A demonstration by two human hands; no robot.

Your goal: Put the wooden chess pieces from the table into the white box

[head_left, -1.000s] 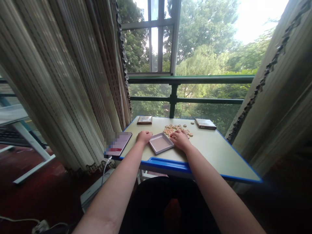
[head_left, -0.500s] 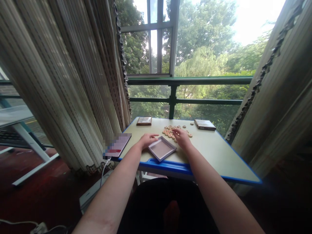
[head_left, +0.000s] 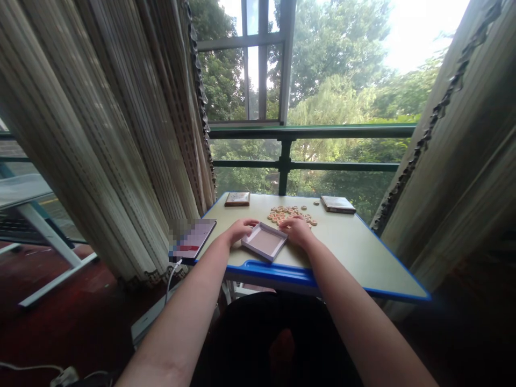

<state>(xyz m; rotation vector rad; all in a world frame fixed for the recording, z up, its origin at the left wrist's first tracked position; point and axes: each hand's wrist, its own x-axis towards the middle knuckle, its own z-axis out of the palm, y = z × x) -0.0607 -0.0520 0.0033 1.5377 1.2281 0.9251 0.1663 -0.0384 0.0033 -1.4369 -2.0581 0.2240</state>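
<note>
Flanking open square box near surface's front edge with left hand, grip parted, and right hand, grip unclear.

The lone head view looks forward and down from above the lap, with the bench lower centre, fairly near, and the window upper centre, beyond.
</note>
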